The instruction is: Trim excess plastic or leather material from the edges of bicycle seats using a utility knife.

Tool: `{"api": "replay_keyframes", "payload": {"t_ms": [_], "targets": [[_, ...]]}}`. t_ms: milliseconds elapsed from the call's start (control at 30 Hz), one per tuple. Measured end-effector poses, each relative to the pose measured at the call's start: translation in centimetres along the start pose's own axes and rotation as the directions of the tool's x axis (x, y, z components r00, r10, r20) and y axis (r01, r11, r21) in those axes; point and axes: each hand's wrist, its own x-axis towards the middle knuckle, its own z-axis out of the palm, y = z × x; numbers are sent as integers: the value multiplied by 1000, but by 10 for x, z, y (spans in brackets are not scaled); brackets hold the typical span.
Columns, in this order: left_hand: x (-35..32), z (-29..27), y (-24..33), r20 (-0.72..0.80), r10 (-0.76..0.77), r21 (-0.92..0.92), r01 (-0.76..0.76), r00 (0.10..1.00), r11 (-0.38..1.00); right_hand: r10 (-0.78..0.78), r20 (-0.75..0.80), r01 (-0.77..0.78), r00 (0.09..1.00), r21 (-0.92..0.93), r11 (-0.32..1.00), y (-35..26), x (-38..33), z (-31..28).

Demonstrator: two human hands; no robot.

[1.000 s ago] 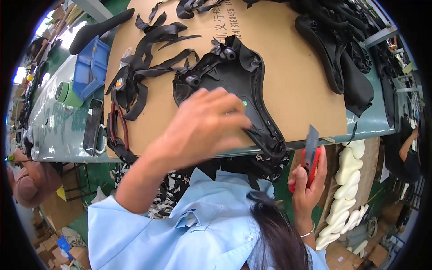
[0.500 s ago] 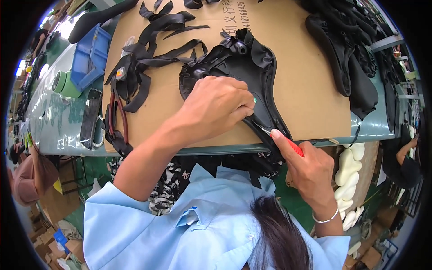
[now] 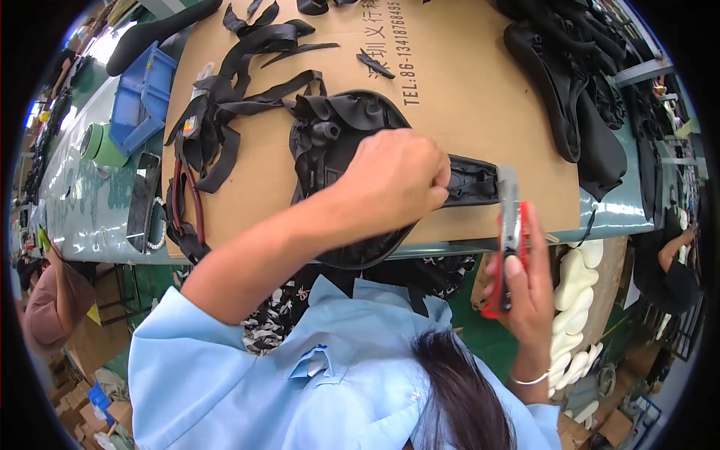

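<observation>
A black bicycle saddle [image 3: 466, 180] lies underside up on the cardboard [image 3: 480, 97], its narrow nose pointing right and its wide end to the left. Gathered black cover material bunches along the wide end. My left hand [image 3: 401, 169] is closed in a fist over the saddle's middle, gripping it; the fingertips are partly hidden. Off the nose's tip, my right hand [image 3: 525, 289] is wrapped round a red utility knife [image 3: 508, 232], whose blade points away from me and looks blurred.
Black offcut strips [image 3: 259, 49] and red-handled pliers [image 3: 197, 199] lie left. Beyond them are a phone [image 3: 142, 202], a green container [image 3: 101, 142] and a blue bin [image 3: 139, 105]. More black saddles [image 3: 544, 97] pile up at right. White saddle-shaped pieces [image 3: 577, 300] stand below the table edge.
The saddle has turned so its nose points right instead of toward me. My right hand has drawn the knife away from the saddle, its blade now upward. A dark scrap shows on the cardboard.
</observation>
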Motion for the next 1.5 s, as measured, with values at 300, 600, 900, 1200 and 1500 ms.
{"api": "replay_keyframes", "payload": {"t_ms": [300, 600, 900, 1200, 1500], "targets": [[18, -4, -11, 303, -383, -639, 484, 873, 598, 325, 289, -416, 901, 359, 835, -26, 9, 38], [10, -31, -16, -42, -419, -893, 154, 907, 423, 122, 511, -372, 851, 422, 827, -8, -11, 12], [-66, -27, -43, -476, -471, -87, 493, 743, 866, -197, -21, 198, 980, 154, 968, 1, 64, 67], [-38, -3, 50, -237, -510, -37, 517, 827, 855, -105, 66, 91, 992, 182, 979, -10, 90, 39], [-46, 18, 48, -282, -597, -399, 474, 752, 785, -503, 359, 615, 786, -536, 579, -12, 56, -8]]}}
